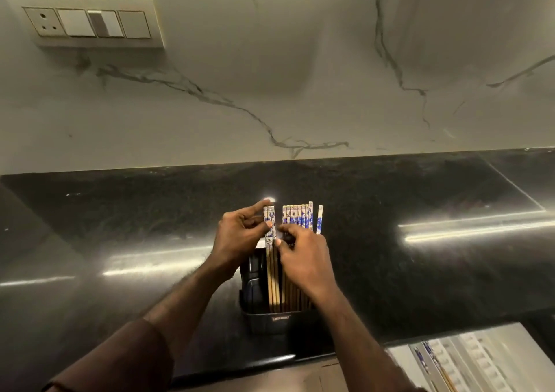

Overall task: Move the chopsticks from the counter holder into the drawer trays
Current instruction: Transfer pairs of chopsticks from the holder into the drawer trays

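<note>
A black holder stands on the black counter, near its front edge. Several wooden chopsticks with blue-and-white patterned tops stand upright in it. My left hand pinches two chopsticks that are set apart to the left of the main bunch. My right hand rests on the bunch, with its fingertips touching the same two chopsticks lower down. The open drawer with white trays shows at the bottom right; a pair of chopsticks lies in it.
The glossy black counter runs left to right under a marble-look wall. A switch and socket plate sits on the wall at upper left. A dark object fills the holder's left part.
</note>
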`<state>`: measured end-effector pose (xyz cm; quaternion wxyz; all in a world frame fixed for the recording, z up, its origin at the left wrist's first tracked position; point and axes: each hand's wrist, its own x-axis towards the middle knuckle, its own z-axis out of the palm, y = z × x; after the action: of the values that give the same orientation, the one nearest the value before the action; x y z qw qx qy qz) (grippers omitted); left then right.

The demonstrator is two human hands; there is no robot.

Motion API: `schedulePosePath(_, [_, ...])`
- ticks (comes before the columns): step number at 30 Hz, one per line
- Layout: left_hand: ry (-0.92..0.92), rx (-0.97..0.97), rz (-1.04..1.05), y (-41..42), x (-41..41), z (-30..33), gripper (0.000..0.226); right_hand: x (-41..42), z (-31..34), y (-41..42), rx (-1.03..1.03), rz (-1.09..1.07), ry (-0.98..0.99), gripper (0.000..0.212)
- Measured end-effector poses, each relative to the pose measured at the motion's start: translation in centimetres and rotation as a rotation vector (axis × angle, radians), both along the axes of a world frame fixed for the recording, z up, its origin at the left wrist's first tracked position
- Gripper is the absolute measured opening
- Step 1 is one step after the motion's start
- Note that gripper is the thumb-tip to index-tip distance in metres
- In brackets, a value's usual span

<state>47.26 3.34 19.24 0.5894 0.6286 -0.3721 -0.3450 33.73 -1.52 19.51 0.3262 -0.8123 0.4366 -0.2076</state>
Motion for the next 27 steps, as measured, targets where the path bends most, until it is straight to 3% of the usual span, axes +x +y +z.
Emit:
schedulePosePath(7, [0.129, -0.069, 0.007, 0.4, 0.0, -0.8, 0.05, -0.1, -0.7, 0.9, 0.044, 0.003, 0.018, 0.036])
schedulePosePath(12, [0.134, -0.105, -0.049, 0.5, 0.2, 0.8, 0.045, -0.1, 0.2, 0.7, 0.068, 0.005, -0.043, 0.024])
schedulePosePath(17, [0.042, -0.207, -0.105, 0.6, 0.5, 5.9, 0.045, -0.7, 3.1, -0.2, 0.201, 0.116, -0.25, 0.017])
schedulePosePath(23, [-0.211, -0.327, -0.12, 2.4, 0.2, 13.8, 0.048, -1.2, 7.4, 0.1, 0.254, 0.317, -0.402, 0.016])
schedulePosePath(27, [-0.182, -0.437, -0.071, 4.6, 0.1, 17.9, 0.05, -2.4, 9.3, 2.0, 0.257, 0.396, -0.406, 0.019])
